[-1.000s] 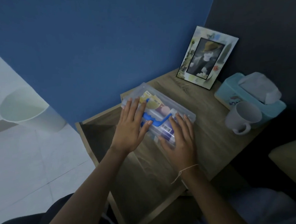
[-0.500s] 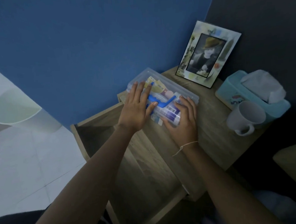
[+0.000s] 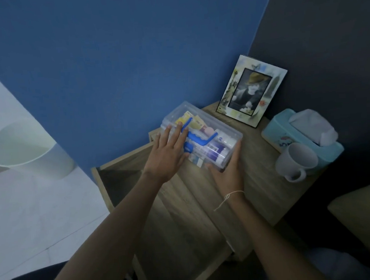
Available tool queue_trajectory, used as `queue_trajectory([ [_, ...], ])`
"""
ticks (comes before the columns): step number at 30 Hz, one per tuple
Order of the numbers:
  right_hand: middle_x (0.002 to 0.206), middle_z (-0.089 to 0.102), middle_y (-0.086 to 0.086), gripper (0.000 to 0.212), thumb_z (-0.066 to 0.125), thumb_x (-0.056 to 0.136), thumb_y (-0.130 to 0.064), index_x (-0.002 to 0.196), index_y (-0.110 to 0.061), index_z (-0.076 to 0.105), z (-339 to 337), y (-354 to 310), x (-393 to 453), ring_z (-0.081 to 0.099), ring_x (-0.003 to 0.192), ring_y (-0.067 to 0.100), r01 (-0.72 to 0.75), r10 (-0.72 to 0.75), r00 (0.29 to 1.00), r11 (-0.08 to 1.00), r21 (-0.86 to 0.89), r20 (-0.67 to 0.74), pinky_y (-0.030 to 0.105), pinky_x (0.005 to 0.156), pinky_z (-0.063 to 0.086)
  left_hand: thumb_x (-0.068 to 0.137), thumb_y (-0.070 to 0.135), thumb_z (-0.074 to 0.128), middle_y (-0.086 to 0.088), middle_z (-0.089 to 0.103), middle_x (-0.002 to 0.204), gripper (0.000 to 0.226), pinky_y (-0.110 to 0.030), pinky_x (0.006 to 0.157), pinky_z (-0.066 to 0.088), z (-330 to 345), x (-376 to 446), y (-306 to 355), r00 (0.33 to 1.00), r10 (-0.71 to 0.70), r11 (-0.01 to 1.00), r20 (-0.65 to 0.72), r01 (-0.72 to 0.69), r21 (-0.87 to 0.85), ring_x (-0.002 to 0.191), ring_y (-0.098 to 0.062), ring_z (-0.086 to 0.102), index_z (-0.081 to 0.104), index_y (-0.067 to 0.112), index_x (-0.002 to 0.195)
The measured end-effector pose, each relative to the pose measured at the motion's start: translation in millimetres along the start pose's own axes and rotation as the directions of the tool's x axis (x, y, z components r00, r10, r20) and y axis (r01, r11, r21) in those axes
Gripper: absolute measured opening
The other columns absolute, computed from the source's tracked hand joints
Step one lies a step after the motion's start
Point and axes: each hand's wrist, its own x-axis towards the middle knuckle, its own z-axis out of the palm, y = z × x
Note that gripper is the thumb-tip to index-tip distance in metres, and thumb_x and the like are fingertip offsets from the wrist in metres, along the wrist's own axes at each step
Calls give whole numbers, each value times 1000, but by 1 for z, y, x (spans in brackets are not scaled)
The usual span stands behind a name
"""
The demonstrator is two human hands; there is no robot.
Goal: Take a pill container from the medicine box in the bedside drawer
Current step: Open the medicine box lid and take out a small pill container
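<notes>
A clear plastic medicine box point(image 3: 227, 130) with a blue handle point(image 3: 201, 138) sits on the wooden bedside table point(image 3: 262, 178), at its back left corner. Packets and a white and purple pill container point(image 3: 216, 151) show through its closed lid. My left hand point(image 3: 169, 151) lies flat on the left part of the lid, fingers spread. My right hand point(image 3: 229, 171) grips the box's near right corner. The open drawer point(image 3: 153, 206) is pulled out below my forearms.
A picture frame point(image 3: 251, 90) leans on the dark wall behind the box. A light blue tissue box point(image 3: 300, 132) and a white mug point(image 3: 296, 161) stand on the table's right side. A white bin point(image 3: 26, 149) stands on the floor at left.
Both hands have carried the medicine box up out of the drawer and back onto the tabletop. My right hand has slid from the lid to the box's near corner.
</notes>
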Motion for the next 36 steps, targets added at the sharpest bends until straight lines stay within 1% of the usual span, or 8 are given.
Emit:
queue_trajectory([
  [13,155,33,2,110,73,80,-21,146,-47,-11,-2,8,24,40,138,18,-24,19,997,998,62,79,52,106,43,99,41,36,-2,-6,162,69,-47,121,14,0,15,3,999,-36,989,-14,34,-145,149,-26,-3,-5,21,151],
  [16,153,37,2,107,71,82,-20,146,-48,-10,3,11,20,41,133,11,-24,22,999,998,55,40,47,106,44,96,36,46,-12,21,158,65,-43,119,24,-2,9,11,977,-136,942,-165,75,-327,146,-28,20,17,13,149],
  [19,153,36,1,107,73,81,-18,148,-45,-5,3,9,20,38,132,8,-10,10,1000,999,31,5,45,106,43,90,26,58,-19,47,134,51,-42,102,45,4,3,22,880,-375,829,-291,178,-530,122,-32,49,42,3,133],
  [24,161,2,13,101,78,76,-13,150,-39,14,-2,4,32,21,145,28,135,-135,991,977,-165,12,41,106,41,90,42,56,-5,58,122,42,-34,86,50,16,7,32,862,-489,680,-134,281,-677,108,-18,55,48,16,122],
  [28,161,11,10,94,76,77,-10,147,-40,21,-5,9,35,29,144,28,135,-126,989,985,-110,83,51,97,51,87,45,59,9,57,107,32,-17,68,46,17,15,38,878,-478,565,-23,287,-773,95,-8,57,40,30,109],
  [31,161,13,8,95,76,77,-12,146,-43,20,-5,11,36,26,145,27,127,-118,990,986,-108,79,51,97,52,86,44,60,11,57,101,30,-22,70,53,19,16,41,863,-503,478,43,319,-818,91,-8,61,39,33,105],
  [33,160,16,5,94,76,76,-12,145,-47,22,-6,13,37,28,144,24,145,-138,987,986,-78,86,48,97,53,86,42,62,11,58,96,29,-26,70,56,18,14,40,859,-509,453,50,317,-833,88,-9,62,42,30,102],
  [36,155,27,-3,92,75,76,-11,140,-54,26,-10,17,39,35,140,15,134,-135,982,991,18,135,45,97,53,84,43,63,13,56,86,29,-16,59,49,15,8,39,868,-495,475,32,301,-827,77,-6,60,42,28,99],
])
